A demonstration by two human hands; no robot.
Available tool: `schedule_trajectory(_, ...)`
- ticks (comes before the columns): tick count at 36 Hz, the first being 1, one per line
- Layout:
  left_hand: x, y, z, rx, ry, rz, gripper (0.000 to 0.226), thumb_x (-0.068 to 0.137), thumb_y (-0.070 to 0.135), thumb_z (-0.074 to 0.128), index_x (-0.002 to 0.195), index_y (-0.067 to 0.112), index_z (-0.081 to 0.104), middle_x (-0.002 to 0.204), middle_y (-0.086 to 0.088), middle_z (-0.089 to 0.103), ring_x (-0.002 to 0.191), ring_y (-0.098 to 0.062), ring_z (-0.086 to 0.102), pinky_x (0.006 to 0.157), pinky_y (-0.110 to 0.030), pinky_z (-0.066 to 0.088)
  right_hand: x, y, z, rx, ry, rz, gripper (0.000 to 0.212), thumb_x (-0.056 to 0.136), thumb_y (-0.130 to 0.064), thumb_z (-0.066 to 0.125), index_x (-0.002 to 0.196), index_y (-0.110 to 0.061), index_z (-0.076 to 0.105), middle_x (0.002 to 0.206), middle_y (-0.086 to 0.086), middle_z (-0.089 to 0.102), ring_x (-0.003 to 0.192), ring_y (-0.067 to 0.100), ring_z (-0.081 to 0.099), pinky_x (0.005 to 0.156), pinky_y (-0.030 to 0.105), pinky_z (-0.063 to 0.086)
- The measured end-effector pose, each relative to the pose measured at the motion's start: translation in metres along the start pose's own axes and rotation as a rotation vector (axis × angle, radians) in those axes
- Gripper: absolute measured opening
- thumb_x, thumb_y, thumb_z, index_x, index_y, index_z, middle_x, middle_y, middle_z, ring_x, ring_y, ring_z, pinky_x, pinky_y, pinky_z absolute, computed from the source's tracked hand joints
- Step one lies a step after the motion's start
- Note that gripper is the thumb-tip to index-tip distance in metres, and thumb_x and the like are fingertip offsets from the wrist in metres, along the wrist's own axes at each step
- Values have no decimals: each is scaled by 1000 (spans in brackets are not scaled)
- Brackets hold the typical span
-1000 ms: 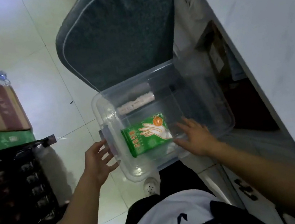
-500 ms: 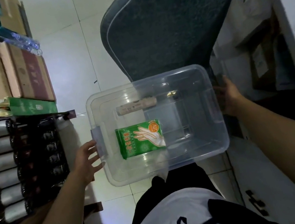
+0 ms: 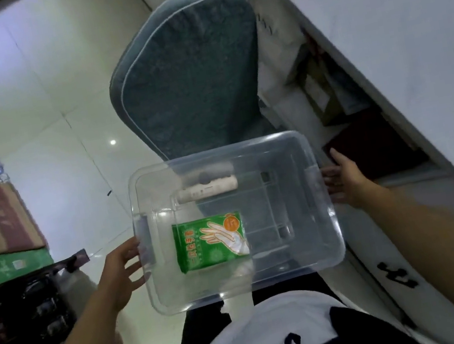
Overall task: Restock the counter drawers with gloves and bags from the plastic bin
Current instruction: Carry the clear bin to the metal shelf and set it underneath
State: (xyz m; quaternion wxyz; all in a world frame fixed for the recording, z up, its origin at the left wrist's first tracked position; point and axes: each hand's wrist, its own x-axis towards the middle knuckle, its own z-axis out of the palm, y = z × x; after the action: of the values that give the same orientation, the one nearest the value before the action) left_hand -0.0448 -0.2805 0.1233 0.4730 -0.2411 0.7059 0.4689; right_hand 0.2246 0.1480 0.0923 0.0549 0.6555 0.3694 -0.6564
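Holding clear plastic bin [image 3: 318, 249], long axis left-right | left hand [image 3: 119, 271] and right hand [image 3: 345, 181] grip end handles | green glove pack [image 3: 210, 242] flat inside | bag roll [image 3: 206, 190] parallel to the bin's long axis

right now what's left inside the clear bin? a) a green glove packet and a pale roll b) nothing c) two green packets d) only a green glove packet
a: the clear bin holds a green glove packet and, apart from it toward the far wall, a pale roll.
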Motion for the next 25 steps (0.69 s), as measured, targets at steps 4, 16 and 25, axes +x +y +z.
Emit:
schedule_trajectory(4,14,10,-1,117,-153,33,33,69,38,67,99,27,76,110,-7,65,99,-30,61,75,-42,53,-55,49,-30,110,121,-22,69,76,-78,52,91,-14,71,86,6,65,83,24,57,86,44,46)
schedule_trajectory(16,-7,12,62,638,-509,134,32,87,40,61,109,19,70,116,-12,64,106,-36,61,82,-49,53,-260,281,-70,635,389,-33,62,94,-63,44,103,-6,65,81,10,62,71,25,60,63,37,51)
schedule_trajectory(25,-98,-59,236,1299,-761,198,40,81,51,63,104,19,69,106,-10,65,94,-31,62,72,-41,53,-383,482,-90,1025,617,63,81,84,-79,43,117,-9,67,116,16,67,105,36,63,80,45,50)
